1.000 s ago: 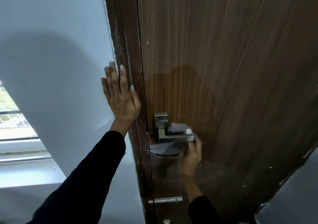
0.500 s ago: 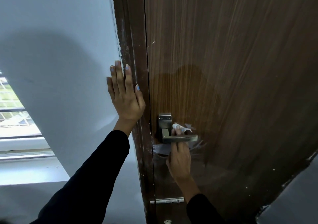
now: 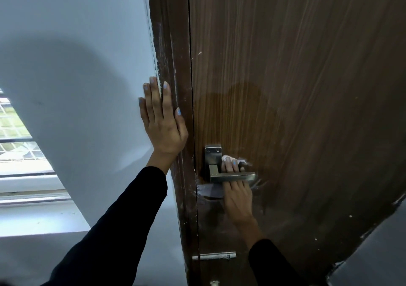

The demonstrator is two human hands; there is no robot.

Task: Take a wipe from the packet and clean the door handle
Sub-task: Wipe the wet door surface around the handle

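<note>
Wiping behind the lever, lower centre of frame

Right hand (image 3: 238, 194) pinches the soft, limp wipe (image 3: 228, 159) behind the rigid door handle (image 3: 232, 177); bunching it likely aids grip. Left hand (image 3: 163, 129) lies flat, holding nothing.

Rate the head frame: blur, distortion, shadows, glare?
Head view: sharp on the left hand and handle; door grain smears toward the right edge. Wide-angle bends the frame and wall edge. A soft head-shaped shadow falls on wall and door. Window blown out. The right hand hides most of the wipe.
</note>
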